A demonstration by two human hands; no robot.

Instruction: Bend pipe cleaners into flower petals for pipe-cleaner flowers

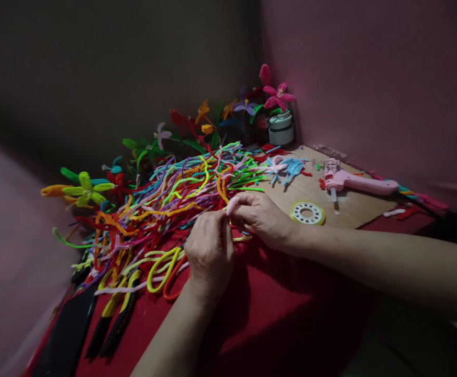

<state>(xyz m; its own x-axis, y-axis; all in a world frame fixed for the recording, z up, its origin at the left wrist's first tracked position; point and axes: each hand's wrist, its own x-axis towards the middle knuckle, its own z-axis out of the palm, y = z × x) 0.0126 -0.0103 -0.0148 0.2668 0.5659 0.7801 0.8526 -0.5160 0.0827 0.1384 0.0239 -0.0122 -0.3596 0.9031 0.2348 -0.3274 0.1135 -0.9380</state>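
A short, bent pale pink pipe cleaner (232, 204) sticks up between my hands, over the near edge of a heap of loose pipe cleaners (181, 183). My right hand (263, 219) pinches it from the right with thumb and forefinger. Close against it on the left, my left hand (209, 254) is closed, its fingertips pressed together at the lower end of the same piece. My left fingers partly hide that end. Just left of my left hand lie scissors with yellow and orange handles (161, 280).
Yellow-and-black pliers (113, 314) lie at the front left. On a wooden board (279, 196) are a pink glue gun (364, 182), a tape roll (293, 212) and a light pink pipe-cleaner flower (276, 165). Finished flowers (278, 95) and a pale round container (281, 131) stand behind.
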